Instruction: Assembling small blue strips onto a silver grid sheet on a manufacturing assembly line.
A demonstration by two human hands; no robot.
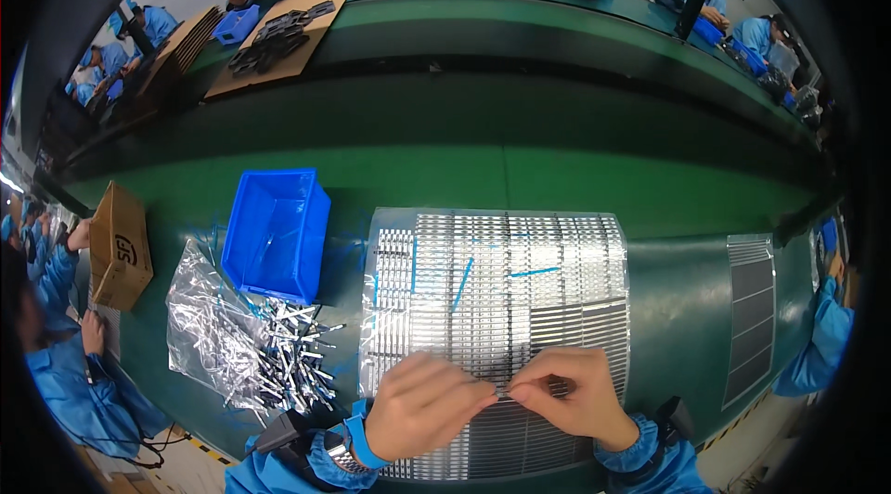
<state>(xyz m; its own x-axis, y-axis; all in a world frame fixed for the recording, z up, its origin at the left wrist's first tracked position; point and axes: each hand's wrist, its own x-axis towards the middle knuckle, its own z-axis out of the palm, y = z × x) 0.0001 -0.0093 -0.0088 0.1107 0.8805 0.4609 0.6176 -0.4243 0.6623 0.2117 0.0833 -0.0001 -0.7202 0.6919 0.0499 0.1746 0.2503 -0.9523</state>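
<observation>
My left hand (422, 409) and my right hand (577, 394) meet over a sheet of silvery strips (566, 257) on the green table. Thumb and fingers of both hands are pinched together, tips almost touching. Whatever lies between them is too small to make out. Rows of narrow metallic pieces cover the sheet, with a darker striped part under and near my hands. Thin blue strips (535, 272) rest loose on top of it. To the left of my left hand is a pile of small silvery strips (295, 359), partly on a clear plastic bag (197, 308).
A blue plastic bin (276, 257) stands behind the pile, and a cardboard box (121, 248) sits at the left. Another dark-panelled sheet (750, 318) lies at the right. Across the green table (408, 160), black parts (278, 39) rest on cardboard near people in blue workwear.
</observation>
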